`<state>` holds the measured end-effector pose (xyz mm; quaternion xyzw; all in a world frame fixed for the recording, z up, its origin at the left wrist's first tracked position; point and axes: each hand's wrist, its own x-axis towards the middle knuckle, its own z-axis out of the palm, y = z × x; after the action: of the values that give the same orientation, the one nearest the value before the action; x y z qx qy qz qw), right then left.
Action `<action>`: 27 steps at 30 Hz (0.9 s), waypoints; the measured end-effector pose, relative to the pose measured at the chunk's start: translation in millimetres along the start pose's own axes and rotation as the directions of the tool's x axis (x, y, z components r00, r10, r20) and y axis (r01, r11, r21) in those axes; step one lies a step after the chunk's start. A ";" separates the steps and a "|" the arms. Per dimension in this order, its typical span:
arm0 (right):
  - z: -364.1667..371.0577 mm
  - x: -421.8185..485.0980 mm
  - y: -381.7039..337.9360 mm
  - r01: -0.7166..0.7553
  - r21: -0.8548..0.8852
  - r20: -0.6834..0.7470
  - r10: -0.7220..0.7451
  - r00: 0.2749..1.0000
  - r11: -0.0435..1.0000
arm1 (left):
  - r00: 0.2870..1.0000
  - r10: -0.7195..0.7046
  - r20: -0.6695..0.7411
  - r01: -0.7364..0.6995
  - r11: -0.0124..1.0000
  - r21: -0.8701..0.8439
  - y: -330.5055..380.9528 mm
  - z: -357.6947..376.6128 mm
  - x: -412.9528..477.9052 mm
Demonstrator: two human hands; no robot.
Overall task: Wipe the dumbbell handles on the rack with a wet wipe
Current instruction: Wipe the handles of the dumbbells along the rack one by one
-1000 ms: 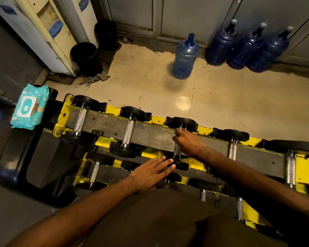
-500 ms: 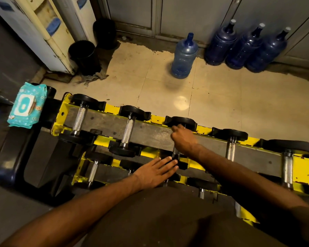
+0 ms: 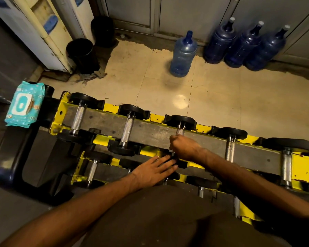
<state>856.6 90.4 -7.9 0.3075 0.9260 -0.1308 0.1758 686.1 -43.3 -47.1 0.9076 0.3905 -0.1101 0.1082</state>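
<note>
Yellow steel rack (image 3: 198,128) is standing across the tiled floor with dumbbells lying over its rails, and the work is going on at the third dumbbell (image 3: 181,121) from the left on the top row. The right hand (image 3: 185,147) is sliding back toward the person along that dumbbell's handle (image 3: 180,131). Half a second ago it was sitting up against the far head, and now it is gripping the near part, leaving a short stretch of knurled bar showing beyond the knuckles. Its fingers are curling tight round the bar. The wipe is presumably lying inside the fist, though I am not making it out. The left hand (image 3: 153,171) is staying put, fingers straight and close together, pressing flat on what looks like the near head to steady it. The pack (image 3: 24,106) is lying untouched off the rack's left end. I am judging this to be a back-and-forth rubbing stroke, so this handle is getting covered end to end, with the bars further right probably waiting their turn.
</note>
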 end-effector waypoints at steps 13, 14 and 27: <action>33.0 -14.2 0.0 -0.213 0.962 -0.022 0.827 0.562 0.170 | 0.999 -0.015 0.051 0.017 0.999 -0.037 2.5 3.6 -7.6; 30.1 -5.8 7.6 -0.169 0.985 0.119 0.856 0.504 -0.037 | 0.998 -0.017 0.061 0.020 0.998 -0.053 3.8 1.7 -6.2; 17.7 26.5 42.3 -0.108 0.483 0.659 0.280 0.698 -0.869 | 0.998 -0.027 0.058 0.029 0.999 -0.021 0.6 0.8 -2.3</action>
<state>867.1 131.0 -40.3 0.5965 0.0069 -0.7710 -0.2230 684.9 -45.5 -47.2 0.8972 0.4011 -0.1336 0.1279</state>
